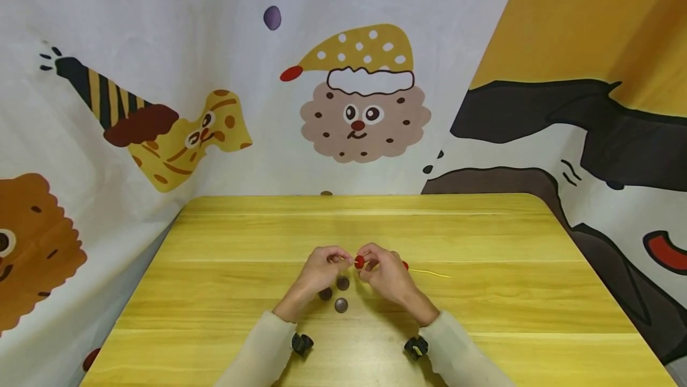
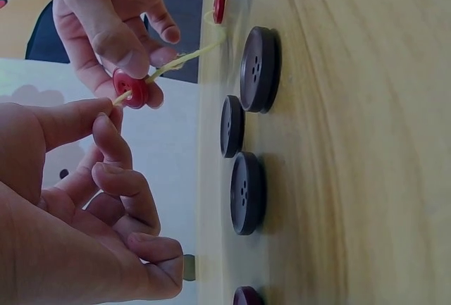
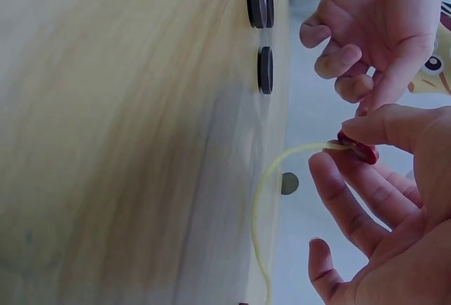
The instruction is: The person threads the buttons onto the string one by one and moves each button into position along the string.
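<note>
In the head view, both hands meet over the middle of the table. My right hand (image 1: 389, 275) pinches a red button (image 2: 129, 88) between thumb and fingers. A yellow string (image 2: 189, 57) passes through a hole in it. My left hand (image 1: 320, 269) pinches the short end of the string, close to the button's face, between thumb and index finger; its other fingers are curled in. Farther along the string, near the tabletop, is a second red button (image 2: 219, 8). The string's tail (image 1: 432, 272) lies on the table to the right of my right hand.
Dark brown four-hole buttons (image 2: 259, 69) lie on the wooden table (image 1: 225, 315) below my left hand. A dark red button (image 2: 246, 296) is partly cut off at the left wrist view's edge. Behind the table hangs a cartoon-printed cloth (image 1: 241, 47).
</note>
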A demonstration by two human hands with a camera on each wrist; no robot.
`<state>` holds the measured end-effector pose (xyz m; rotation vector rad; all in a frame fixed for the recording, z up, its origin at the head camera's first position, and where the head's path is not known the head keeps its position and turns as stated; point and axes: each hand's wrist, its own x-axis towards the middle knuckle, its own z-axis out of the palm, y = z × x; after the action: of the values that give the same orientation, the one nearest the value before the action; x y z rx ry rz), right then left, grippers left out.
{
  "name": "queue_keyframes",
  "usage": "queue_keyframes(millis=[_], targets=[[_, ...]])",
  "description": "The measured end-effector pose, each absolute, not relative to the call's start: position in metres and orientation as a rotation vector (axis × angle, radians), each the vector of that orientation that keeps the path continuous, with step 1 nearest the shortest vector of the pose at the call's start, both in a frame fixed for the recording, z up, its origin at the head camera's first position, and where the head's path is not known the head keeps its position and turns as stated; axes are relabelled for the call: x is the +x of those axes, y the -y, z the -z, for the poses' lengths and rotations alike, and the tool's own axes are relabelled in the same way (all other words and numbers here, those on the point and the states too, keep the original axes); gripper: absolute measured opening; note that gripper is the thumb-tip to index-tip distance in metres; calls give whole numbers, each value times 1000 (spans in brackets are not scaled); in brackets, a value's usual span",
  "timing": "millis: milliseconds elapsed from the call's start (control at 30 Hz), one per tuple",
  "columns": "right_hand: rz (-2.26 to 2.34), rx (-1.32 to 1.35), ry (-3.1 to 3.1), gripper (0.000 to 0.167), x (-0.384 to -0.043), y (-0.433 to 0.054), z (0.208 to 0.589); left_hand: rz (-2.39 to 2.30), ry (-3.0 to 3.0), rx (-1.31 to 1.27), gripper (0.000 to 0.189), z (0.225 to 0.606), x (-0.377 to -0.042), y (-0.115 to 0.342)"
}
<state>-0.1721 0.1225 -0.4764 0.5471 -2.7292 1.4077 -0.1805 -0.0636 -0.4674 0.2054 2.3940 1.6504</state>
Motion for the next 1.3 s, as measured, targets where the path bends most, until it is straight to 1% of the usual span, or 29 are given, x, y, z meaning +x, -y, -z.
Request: queue_keyframes(millis=[833, 1100, 1300], targets=[[-1400, 588, 2695, 26, -176, -128, 475, -1661, -2405, 172, 12, 461, -181, 67], [-1312, 521, 2714, 26, -176, -130, 474, -1667, -2398, 152, 11, 460, -183, 70], [-1269, 506, 2701, 27, -176, -132, 476, -1657, -2402, 160, 14, 459, -182, 73]])
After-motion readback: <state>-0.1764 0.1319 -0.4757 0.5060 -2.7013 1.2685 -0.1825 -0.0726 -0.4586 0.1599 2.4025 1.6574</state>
